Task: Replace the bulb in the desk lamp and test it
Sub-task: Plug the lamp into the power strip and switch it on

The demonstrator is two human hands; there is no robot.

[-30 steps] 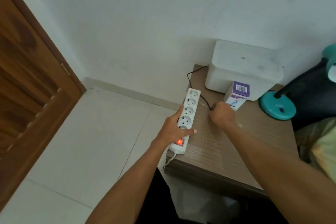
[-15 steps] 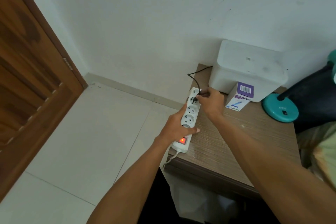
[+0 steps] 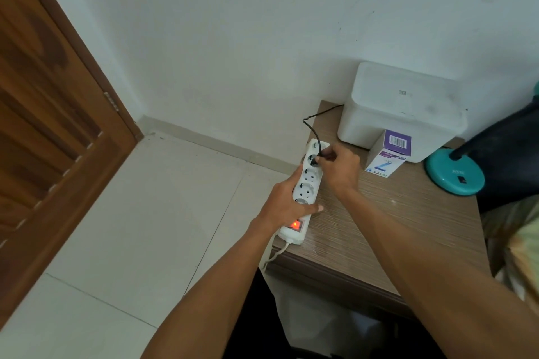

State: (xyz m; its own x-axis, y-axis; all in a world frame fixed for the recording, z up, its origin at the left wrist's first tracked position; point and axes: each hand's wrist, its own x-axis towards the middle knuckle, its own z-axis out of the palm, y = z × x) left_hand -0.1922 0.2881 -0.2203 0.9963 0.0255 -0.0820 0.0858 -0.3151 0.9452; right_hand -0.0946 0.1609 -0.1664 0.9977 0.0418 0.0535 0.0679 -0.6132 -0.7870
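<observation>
The left hand (image 3: 287,201) grips the power strip (image 3: 306,189) at the counter's (image 3: 379,227) left edge. The right hand's (image 3: 339,167) fingers (image 3: 328,154) are clamped on the black plug (image 3: 314,160), at a far socket. This looks like the powering step for the test; next, the plug needs a straight, firm push.

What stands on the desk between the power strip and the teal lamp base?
In the head view, the small purple-topped bulb box stands between the power strip and the lamp base.

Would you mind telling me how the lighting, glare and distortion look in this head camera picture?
Head view: soft, even, dim light, faint shadows; a small glare spot on the table; the power strip switch glows red-orange; wide-angle bending tilts the door; the black plug at the right hand is slightly soft; the left hand is clear.
</observation>
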